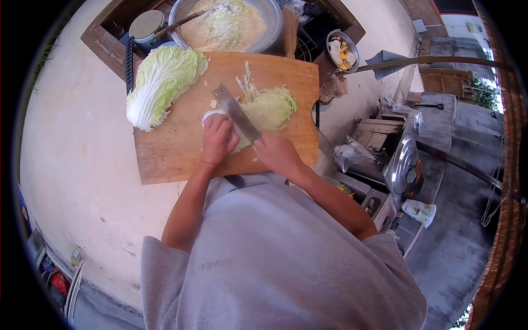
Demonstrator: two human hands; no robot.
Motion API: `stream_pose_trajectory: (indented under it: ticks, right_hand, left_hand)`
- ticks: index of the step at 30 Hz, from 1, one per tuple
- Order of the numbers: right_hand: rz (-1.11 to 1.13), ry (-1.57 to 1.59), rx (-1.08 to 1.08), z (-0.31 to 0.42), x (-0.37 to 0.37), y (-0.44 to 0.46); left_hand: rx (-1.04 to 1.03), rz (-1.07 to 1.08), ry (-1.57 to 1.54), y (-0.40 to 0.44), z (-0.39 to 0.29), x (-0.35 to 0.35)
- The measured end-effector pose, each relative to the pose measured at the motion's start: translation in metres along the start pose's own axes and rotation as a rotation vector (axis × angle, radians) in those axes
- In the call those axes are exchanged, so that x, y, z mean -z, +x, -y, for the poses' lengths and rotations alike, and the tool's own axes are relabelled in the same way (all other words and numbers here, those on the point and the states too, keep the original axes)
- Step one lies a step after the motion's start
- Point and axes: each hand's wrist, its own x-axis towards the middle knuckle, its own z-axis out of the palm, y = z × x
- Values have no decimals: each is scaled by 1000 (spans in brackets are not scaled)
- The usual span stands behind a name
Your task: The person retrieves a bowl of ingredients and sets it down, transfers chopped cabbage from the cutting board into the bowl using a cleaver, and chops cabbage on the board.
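Note:
On a wooden cutting board [170, 157], my right hand [279, 154] grips the handle of a cleaver [237, 114], its blade angled up and to the left. My left hand [220, 137] is closed, knuckles beside the blade, holding down a piece of napa cabbage [212, 114]; the fingers cover most of that piece. Shredded cabbage [275, 109] lies in a heap to the right of the blade, with loose strips above it. A large napa cabbage [165, 82], leafy end up, rests at the board's upper left corner.
Behind the board stands a large metal basin [273, 25] of pale meal and shredded cabbage, with a wooden stick [187, 23] across its rim. A lidded tub [147, 26] is left of it. A small bowl of scraps [342, 50] sits at right, beyond a straw brush [290, 33].

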Motion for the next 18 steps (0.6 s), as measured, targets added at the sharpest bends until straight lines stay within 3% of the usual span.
stream_pose_trajectory:
  ticks: [4, 10, 18]
  right_hand:
    - [146, -93, -46, 5, 20, -17]
    - [14, -116, -15, -8, -45, 14]
    - [-35, 31, 15, -1, -16, 2]
  left_hand:
    - [-2, -23, -5, 0, 0, -2]
    - [30, -20, -18, 0, 3, -3]
    - [24, -39, -29, 0, 1, -2]
